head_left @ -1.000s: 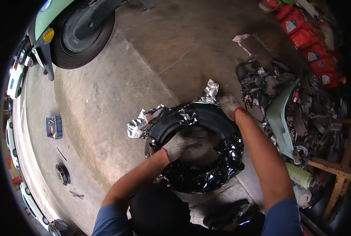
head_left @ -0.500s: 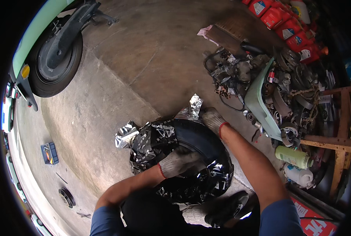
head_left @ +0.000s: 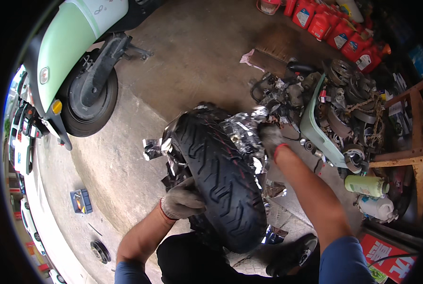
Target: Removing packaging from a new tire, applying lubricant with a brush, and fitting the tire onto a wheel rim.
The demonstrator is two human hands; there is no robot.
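A black tire [head_left: 221, 182] stands tilted on its edge in front of me, its grooved tread turned up toward me. Torn shiny wrapping [head_left: 242, 130], silver and black, hangs loose around its far end and both sides. My left hand [head_left: 183, 201], in a grey knit glove, grips the tire's left edge, with the fingertips partly hidden against the sidewall. On the other side my gloved right hand [head_left: 270, 138] is closed on the wrapping beside the far right of the tire; its fingers show only in part.
To the right stands a pale green bin [head_left: 315, 125] full of metal parts, with an engine part pile [head_left: 280, 94] beside it. Red jugs [head_left: 322, 23] line the far right. A scooter wheel [head_left: 90, 102] is at far left. A blue tray [head_left: 81, 201] lies on the left floor.
The tire has gone from lying nearly flat to standing on edge, tread toward me. More of it is out of the wrapping. My left hand has shifted left to its edge.
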